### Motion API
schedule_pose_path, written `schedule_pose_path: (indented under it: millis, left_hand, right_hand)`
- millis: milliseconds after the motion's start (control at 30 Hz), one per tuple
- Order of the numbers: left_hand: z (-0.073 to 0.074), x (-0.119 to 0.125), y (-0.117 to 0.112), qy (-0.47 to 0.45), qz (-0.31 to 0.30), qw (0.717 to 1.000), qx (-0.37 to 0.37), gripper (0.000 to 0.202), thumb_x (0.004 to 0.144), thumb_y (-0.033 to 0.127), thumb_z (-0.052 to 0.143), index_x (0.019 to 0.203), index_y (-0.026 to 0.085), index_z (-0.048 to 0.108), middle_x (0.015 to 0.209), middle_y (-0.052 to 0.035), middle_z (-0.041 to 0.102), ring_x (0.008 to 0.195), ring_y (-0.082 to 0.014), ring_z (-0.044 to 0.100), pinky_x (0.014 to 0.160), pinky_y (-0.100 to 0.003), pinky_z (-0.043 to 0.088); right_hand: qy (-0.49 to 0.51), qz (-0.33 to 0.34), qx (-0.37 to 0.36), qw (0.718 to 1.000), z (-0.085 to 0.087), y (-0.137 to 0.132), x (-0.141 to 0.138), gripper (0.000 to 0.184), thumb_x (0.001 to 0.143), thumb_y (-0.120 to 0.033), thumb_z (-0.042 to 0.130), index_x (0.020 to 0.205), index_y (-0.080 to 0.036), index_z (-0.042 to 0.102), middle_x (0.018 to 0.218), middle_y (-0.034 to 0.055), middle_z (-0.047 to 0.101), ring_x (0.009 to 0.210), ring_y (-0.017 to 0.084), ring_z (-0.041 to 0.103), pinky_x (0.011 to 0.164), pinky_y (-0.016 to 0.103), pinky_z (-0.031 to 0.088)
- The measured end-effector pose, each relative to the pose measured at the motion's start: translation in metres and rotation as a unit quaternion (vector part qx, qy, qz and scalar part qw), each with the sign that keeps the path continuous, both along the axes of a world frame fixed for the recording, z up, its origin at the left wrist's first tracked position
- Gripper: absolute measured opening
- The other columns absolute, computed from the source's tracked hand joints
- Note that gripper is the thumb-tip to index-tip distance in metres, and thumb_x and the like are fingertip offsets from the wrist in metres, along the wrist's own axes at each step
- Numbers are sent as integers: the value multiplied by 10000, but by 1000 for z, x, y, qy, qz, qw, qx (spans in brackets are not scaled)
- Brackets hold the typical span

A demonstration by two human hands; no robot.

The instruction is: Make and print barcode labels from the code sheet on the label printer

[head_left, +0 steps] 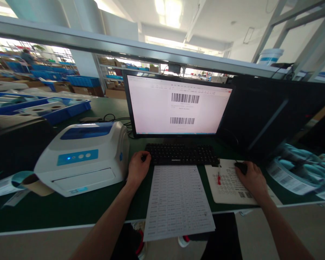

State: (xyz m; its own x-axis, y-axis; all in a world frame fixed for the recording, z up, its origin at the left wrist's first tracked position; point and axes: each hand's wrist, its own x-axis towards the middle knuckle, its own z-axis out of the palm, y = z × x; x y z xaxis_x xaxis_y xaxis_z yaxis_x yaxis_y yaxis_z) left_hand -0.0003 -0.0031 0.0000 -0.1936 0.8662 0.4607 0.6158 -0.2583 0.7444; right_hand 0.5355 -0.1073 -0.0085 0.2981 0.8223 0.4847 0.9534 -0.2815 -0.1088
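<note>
My right hand rests over a black computer mouse on a white printed mouse pad. A small red-handled tool lies on the pad to the left of the mouse. At the left end of a black keyboard, my left hand is curled, a small dark thing showing between its thumb and fingers; I cannot tell what it is. Printed table sheets lie in front of the keyboard and overhang the table edge. Behind it, a monitor displays two barcodes.
A white label printer stands left of my left hand, with a curled label strip beside it. Rolls of labels sit at the right. A dark panel leans beside the monitor. Blue trays hold rolls at the back left.
</note>
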Motion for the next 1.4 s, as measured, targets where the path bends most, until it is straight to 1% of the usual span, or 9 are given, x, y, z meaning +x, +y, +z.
schedule_pose_path:
  millis: [167, 267, 400, 500, 600, 833, 1067, 1233, 1400]
  left_hand:
    - [1, 0, 0, -3, -4, 1000, 2, 224, 913, 381, 561, 972, 214, 698, 1031, -95, 688, 985, -313, 655, 925, -465, 515]
    - [2, 0, -1, 0, -6, 1000, -1, 226, 913, 379, 560, 973, 212, 701, 1031, -96, 691, 993, -317, 657, 926, -471, 513]
    - [2, 0, -1, 1, -2, 1000, -3, 220, 914, 375, 562, 971, 213, 700, 1030, -96, 688, 974, -315, 662, 903, -467, 522]
    - [0, 0, 0, 1, -3, 1000, 2, 222, 918, 380, 559, 977, 215, 696, 1034, -97, 689, 971, -312, 662, 899, -465, 525]
    - [-1, 0, 1, 4, -2, 1000, 3, 220, 918, 383, 558, 971, 220, 695, 1031, -95, 690, 981, -315, 658, 908, -468, 525]
    - [1, 0, -1, 6, -2, 1000, -6, 208, 918, 371, 564, 970, 218, 695, 1039, -97, 689, 996, -316, 660, 936, -473, 531]
    - [2, 0, 0, 3, 1, 1000, -18, 190, 922, 350, 581, 988, 216, 698, 1062, -99, 696, 994, -313, 669, 937, -466, 543]
    - [2, 0, -1, 6, -4, 1000, -17, 214, 924, 364, 566, 986, 211, 701, 1044, -99, 692, 999, -320, 665, 953, -479, 529]
    - [2, 0, -1, 6, -2, 1000, -6, 211, 922, 364, 570, 982, 208, 698, 1049, -100, 691, 999, -312, 663, 952, -465, 527]
  right_hand:
    - [7, -9, -2, 1000, -2, 1, 2, 548, 931, -659, 483, 1220, -199, 558, 1122, 129, 649, 1063, 310, 611, 882, 439, 510]
    - [-5, 1, 10, 1000, -3, 1, 1, 578, 939, -657, 476, 1274, -192, 555, 1137, 135, 650, 1078, 318, 605, 905, 451, 509]
    - [-27, 18, 15, 999, -2, -1, 0, 596, 966, -620, 455, 1402, -222, 534, 1234, 135, 639, 1123, 324, 587, 936, 470, 506]
    - [-40, 29, 6, 999, 0, -2, -1, 543, 985, -597, 434, 1379, -250, 573, 1288, 116, 633, 1136, 319, 579, 955, 472, 506]
    - [-37, 26, 2, 999, -1, -1, -1, 517, 985, -604, 433, 1320, -250, 603, 1267, 110, 637, 1138, 317, 577, 956, 467, 507]
    - [-4, -2, -2, 1000, -2, 0, 2, 564, 941, -651, 472, 1255, -195, 578, 1134, 130, 647, 1085, 324, 594, 916, 463, 508]
    - [-14, 10, 12, 1000, -1, -1, 0, 606, 953, -627, 453, 1381, -207, 543, 1230, 147, 635, 1143, 337, 578, 949, 492, 506]
    - [-14, 10, 12, 1000, -1, -1, -1, 607, 954, -625, 459, 1382, -203, 545, 1233, 146, 635, 1143, 336, 577, 973, 506, 507]
    - [-27, 19, 14, 999, -1, -2, -2, 601, 966, -618, 446, 1389, -204, 554, 1238, 142, 632, 1139, 334, 578, 970, 496, 513]
